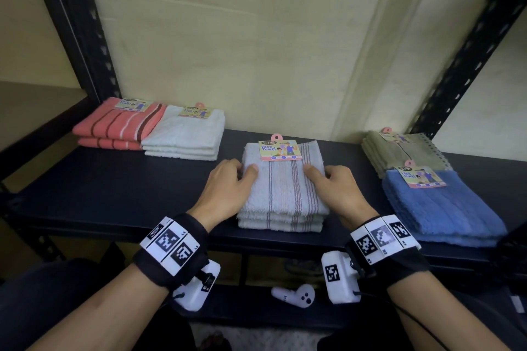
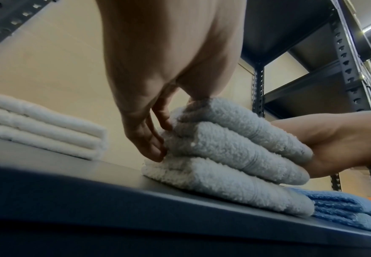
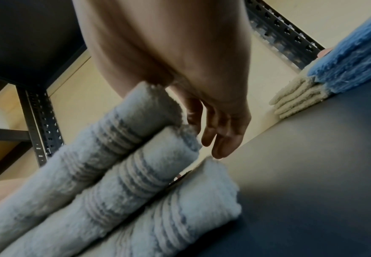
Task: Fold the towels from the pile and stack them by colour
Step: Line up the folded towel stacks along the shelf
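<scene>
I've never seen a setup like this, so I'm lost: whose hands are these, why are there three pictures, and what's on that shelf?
There is no machine here: a person works with bare hands and wears three cameras. The wide picture comes from the head. The two low, close ones come from white cameras strapped under the wrists, looking along the fingers. On the dark shelf lie five piles of folded towels: a coral stack and a white stack at the back left, an olive stack and a blue stack on the right, and a grey striped stack in the middle. The left hand and right hand flank that middle pile, thumbs on top, seemingly squaring it up. Nothing is lifted.
</scene>
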